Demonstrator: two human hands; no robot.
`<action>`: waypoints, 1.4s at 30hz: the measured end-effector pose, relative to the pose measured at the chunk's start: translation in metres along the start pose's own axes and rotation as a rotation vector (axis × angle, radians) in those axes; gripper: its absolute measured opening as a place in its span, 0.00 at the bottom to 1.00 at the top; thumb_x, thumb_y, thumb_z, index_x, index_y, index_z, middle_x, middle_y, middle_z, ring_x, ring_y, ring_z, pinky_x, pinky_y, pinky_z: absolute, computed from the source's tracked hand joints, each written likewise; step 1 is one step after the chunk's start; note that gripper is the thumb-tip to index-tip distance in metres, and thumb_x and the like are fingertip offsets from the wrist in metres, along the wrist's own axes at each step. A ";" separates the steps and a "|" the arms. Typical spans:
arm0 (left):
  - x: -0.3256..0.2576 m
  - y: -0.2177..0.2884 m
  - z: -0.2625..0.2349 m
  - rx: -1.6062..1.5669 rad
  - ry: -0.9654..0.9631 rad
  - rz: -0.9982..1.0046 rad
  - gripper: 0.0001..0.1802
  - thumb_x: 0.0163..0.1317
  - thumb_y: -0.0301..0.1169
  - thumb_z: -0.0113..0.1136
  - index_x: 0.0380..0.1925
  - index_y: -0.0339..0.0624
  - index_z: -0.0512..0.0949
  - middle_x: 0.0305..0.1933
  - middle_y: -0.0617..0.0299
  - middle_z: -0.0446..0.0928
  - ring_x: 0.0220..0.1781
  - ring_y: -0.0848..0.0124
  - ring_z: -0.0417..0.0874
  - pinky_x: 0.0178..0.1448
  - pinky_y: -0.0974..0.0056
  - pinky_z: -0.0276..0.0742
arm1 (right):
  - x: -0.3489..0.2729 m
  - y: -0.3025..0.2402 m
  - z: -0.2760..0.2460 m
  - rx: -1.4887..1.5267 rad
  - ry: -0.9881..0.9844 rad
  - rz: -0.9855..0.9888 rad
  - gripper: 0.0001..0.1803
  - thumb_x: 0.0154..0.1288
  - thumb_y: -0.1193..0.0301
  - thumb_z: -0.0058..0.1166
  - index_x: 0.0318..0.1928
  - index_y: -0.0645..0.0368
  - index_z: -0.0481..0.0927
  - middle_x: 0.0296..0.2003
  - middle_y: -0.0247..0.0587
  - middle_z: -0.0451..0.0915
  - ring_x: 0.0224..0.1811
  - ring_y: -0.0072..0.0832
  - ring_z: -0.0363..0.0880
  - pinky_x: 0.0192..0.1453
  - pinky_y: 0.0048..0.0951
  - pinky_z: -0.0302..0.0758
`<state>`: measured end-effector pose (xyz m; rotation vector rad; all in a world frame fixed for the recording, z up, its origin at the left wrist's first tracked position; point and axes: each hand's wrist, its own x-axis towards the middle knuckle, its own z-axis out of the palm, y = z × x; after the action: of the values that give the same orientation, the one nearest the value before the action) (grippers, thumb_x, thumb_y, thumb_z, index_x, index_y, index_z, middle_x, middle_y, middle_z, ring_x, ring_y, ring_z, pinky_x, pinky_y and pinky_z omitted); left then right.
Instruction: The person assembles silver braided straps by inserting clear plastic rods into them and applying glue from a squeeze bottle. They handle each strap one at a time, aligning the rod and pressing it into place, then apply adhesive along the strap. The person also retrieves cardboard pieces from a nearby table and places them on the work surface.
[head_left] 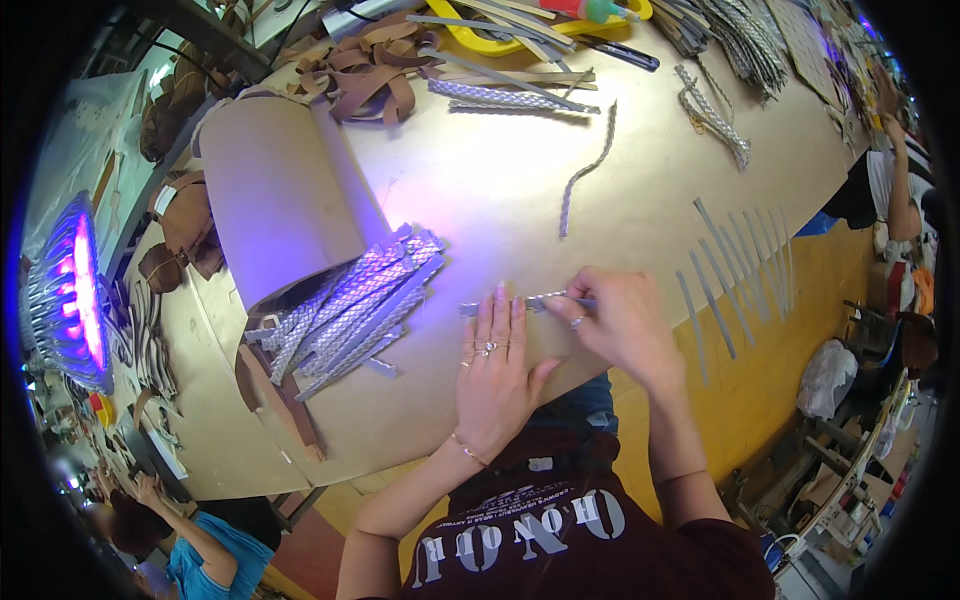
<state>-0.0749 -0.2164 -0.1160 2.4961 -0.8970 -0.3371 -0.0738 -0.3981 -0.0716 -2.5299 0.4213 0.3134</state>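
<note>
Near the front edge of a tan-topped table (480,200), a narrow silver-grey braided strip (534,303) is partly hidden by the flat, extended left hand (495,370); it is pinched by thumb and fingers of the right hand (615,320), the exact contact obscured. Leftward, a heap of silvery braided strips (365,305) is partly concealed by a curved brown sheet (280,190).
</note>
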 end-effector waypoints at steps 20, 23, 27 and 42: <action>0.004 0.010 -0.009 0.180 -0.075 -0.016 0.41 0.62 0.53 0.59 0.73 0.49 0.62 0.76 0.36 0.53 0.77 0.43 0.55 0.78 0.43 0.49 | -0.002 0.015 -0.024 0.142 -0.039 0.128 0.14 0.62 0.62 0.63 0.30 0.62 0.83 0.19 0.47 0.80 0.23 0.41 0.81 0.31 0.37 0.73; 0.007 0.016 -0.008 0.213 -0.075 -0.022 0.40 0.63 0.53 0.59 0.73 0.53 0.62 0.76 0.32 0.51 0.77 0.40 0.54 0.78 0.41 0.48 | -0.001 0.016 -0.021 0.141 -0.008 0.104 0.14 0.61 0.63 0.63 0.31 0.63 0.83 0.21 0.50 0.80 0.24 0.41 0.82 0.31 0.36 0.74; 0.010 0.027 -0.004 0.238 -0.044 -0.053 0.39 0.64 0.54 0.57 0.73 0.55 0.63 0.76 0.28 0.47 0.77 0.36 0.51 0.77 0.39 0.46 | -0.001 0.017 -0.016 0.089 0.009 0.109 0.13 0.61 0.62 0.64 0.31 0.61 0.83 0.24 0.48 0.83 0.27 0.42 0.84 0.33 0.36 0.77; 0.014 0.040 0.014 0.186 -0.054 0.042 0.42 0.64 0.54 0.58 0.69 0.37 0.63 0.76 0.42 0.57 0.77 0.48 0.59 0.77 0.46 0.54 | -0.029 0.038 -0.004 0.485 0.312 0.335 0.14 0.64 0.64 0.65 0.31 0.63 0.81 0.18 0.36 0.77 0.19 0.24 0.74 0.27 0.27 0.70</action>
<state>-0.0907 -0.2579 -0.1085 2.6433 -1.0448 -0.3221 -0.1133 -0.4239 -0.0783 -2.0260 0.9257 -0.0645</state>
